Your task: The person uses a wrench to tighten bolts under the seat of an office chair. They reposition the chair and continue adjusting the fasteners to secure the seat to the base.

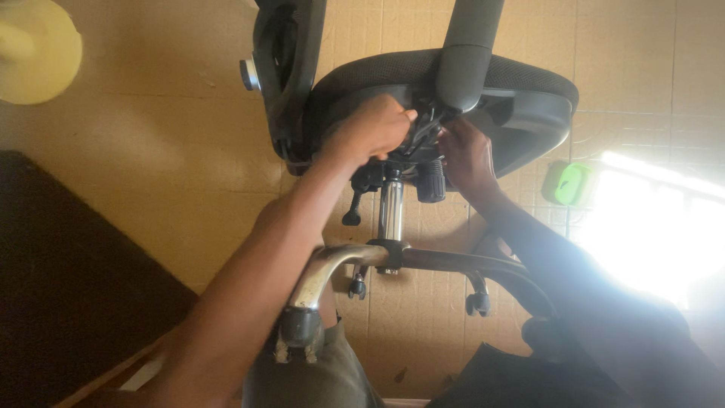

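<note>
Left hand (371,128) clenched on the tipped black office chair's underseat mechanism (419,143), right hand (466,155) at three o'clock gripping it too, seemingly mid-adjustment, so steady bracing is needed next.

Black office chair (521,106) tipped on its side — chrome column (391,211) and star base (423,261) exposed.

The office chair's seat (521,75) is showing a matt, woven black cloth edge over a smooth, hard black plastic underside, while its gas column (391,210) is gleaming as polished chrome metal. The base legs (321,273) are shining as worn, glossy metal, ending in dull plastic castors (477,304). The floor (189,151) is lying as smooth, faintly glossy beige tile, and a small green object (572,183) is looking like shiny plastic.
</note>
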